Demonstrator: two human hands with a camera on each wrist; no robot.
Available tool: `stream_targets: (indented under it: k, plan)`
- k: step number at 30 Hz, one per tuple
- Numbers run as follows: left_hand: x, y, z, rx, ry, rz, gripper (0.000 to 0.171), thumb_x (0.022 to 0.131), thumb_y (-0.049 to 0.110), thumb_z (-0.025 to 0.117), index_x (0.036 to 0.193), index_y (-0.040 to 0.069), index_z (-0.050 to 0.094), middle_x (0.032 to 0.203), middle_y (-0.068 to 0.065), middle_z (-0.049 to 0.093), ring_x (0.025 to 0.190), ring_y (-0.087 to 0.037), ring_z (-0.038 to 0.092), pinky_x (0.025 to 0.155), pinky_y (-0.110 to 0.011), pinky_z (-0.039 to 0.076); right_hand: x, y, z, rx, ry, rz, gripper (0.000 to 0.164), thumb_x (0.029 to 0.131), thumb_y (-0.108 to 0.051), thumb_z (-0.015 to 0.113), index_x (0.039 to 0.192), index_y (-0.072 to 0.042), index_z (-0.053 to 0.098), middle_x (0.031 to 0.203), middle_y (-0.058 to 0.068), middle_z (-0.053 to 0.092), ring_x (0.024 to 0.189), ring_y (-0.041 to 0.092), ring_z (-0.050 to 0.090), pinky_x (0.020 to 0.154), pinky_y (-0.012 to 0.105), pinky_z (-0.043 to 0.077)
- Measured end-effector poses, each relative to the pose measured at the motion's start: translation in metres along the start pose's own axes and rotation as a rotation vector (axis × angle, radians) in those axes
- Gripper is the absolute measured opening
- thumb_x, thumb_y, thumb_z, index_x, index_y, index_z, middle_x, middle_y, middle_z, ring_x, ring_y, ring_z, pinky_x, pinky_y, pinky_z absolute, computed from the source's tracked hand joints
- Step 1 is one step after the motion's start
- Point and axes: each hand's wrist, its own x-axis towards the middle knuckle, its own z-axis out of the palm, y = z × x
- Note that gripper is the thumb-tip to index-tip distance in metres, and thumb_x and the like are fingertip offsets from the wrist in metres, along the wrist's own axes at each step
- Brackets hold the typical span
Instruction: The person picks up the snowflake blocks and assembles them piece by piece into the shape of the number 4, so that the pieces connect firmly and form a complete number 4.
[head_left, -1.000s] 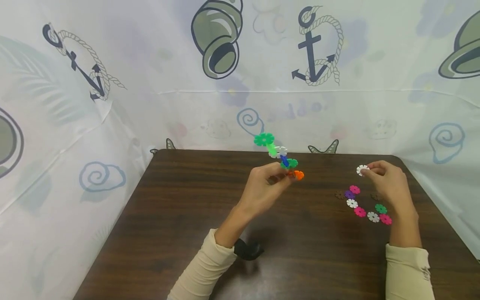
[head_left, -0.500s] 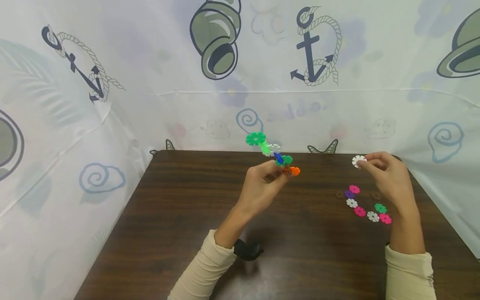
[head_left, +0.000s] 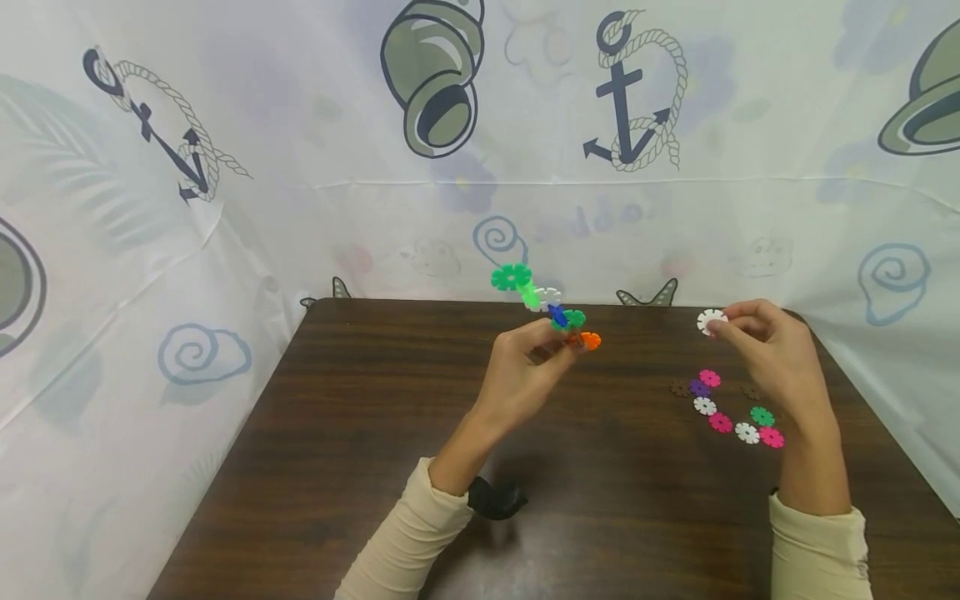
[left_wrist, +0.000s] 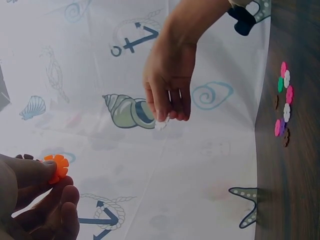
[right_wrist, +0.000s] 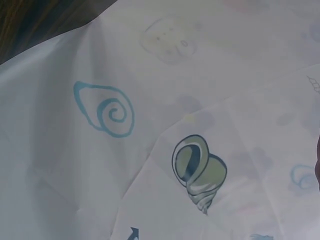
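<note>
My left hand [head_left: 521, 372] pinches the lower end of a chain of interlocked flower-shaped discs [head_left: 512, 277], held up over the table. Green, light green, white and blue discs climb away from the fingers, and an orange disc [left_wrist: 59, 168] shows at the fingertips. Off to the right, my right hand [head_left: 780, 354] pinches a single white notched disc [head_left: 710, 322] between thumb and fingers, apart from the chain. The left wrist view shows this hand and disc from the side. Only a sliver of a finger enters the right wrist view.
Loose pink, white, purple, brown and green discs [head_left: 721, 422] lie on the dark wooden table [head_left: 360, 433], below the right hand. A black object [head_left: 497, 500] shows beside the left sleeve. White printed cloth [head_left: 360, 225] hangs behind and to the sides.
My right hand has risen and shifted slightly left with the white disc. The left hand's chain moved slightly left, then stayed nearly still.
</note>
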Motion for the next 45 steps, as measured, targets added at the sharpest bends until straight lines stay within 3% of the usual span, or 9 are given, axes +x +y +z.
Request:
stream_targets:
  k: [5, 8, 10, 15, 26, 45]
  plan:
    - [0.0, 0.0, 0.0, 0.003, 0.0, 0.01, 0.012, 0.092, 0.007, 0.076, 0.104, 0.007, 0.078, 0.094, -0.007, 0.077, 0.074, -0.006, 0.067, 0.07, -0.023, 0.06, -0.004, -0.004, 0.0, 0.018, 0.0, -0.017, 0.051, 0.099, -0.051, 0.064, 0.126, -0.009, 0.059, 0.083, -0.025, 0.073, 0.089, -0.003, 0.062, 0.086, 0.033, 0.04]
    - [-0.001, 0.0, 0.001, -0.003, -0.001, 0.01, 0.012, 0.092, 0.007, 0.076, 0.104, 0.006, 0.078, 0.094, -0.008, 0.078, 0.073, -0.006, 0.066, 0.069, -0.023, 0.06, -0.006, -0.006, 0.0, 0.053, -0.01, -0.035, 0.046, 0.1, -0.046, 0.065, 0.126, -0.009, 0.057, 0.084, -0.017, 0.076, 0.078, 0.003, 0.072, 0.08, 0.023, 0.05]
    - [-0.001, 0.0, 0.001, -0.011, -0.003, 0.005, 0.011, 0.092, 0.006, 0.075, 0.103, 0.006, 0.079, 0.095, -0.009, 0.078, 0.074, -0.005, 0.066, 0.07, -0.023, 0.06, -0.007, -0.007, 0.0, 0.071, -0.015, -0.046, 0.044, 0.1, -0.043, 0.066, 0.126, -0.009, 0.057, 0.085, -0.013, 0.077, 0.074, 0.007, 0.075, 0.075, 0.018, 0.051]
    - [-0.001, 0.001, 0.001, -0.01, -0.006, -0.001, 0.01, 0.093, 0.006, 0.075, 0.102, 0.005, 0.079, 0.094, -0.009, 0.078, 0.074, -0.006, 0.066, 0.07, -0.023, 0.06, -0.008, -0.008, 0.0, 0.06, -0.016, -0.063, 0.043, 0.1, -0.041, 0.067, 0.125, -0.008, 0.057, 0.085, -0.012, 0.076, 0.075, 0.005, 0.074, 0.078, 0.018, 0.043]
    - [-0.003, 0.001, 0.001, -0.008, -0.008, -0.003, 0.011, 0.092, 0.006, 0.075, 0.103, 0.005, 0.078, 0.094, -0.009, 0.078, 0.074, -0.006, 0.067, 0.071, -0.023, 0.061, -0.013, -0.014, 0.002, 0.025, -0.006, -0.11, 0.04, 0.1, -0.04, 0.068, 0.122, -0.008, 0.058, 0.083, -0.014, 0.075, 0.072, 0.003, 0.072, 0.066, 0.021, 0.047]
    - [-0.002, 0.001, 0.0, -0.016, -0.007, 0.003, 0.009, 0.093, 0.006, 0.075, 0.101, 0.005, 0.078, 0.093, -0.009, 0.077, 0.073, -0.005, 0.066, 0.07, -0.023, 0.061, -0.02, -0.028, 0.006, 0.0, 0.012, -0.18, 0.035, 0.099, -0.035, 0.07, 0.117, -0.007, 0.06, 0.08, -0.011, 0.075, 0.07, 0.003, 0.072, 0.065, 0.015, 0.05]
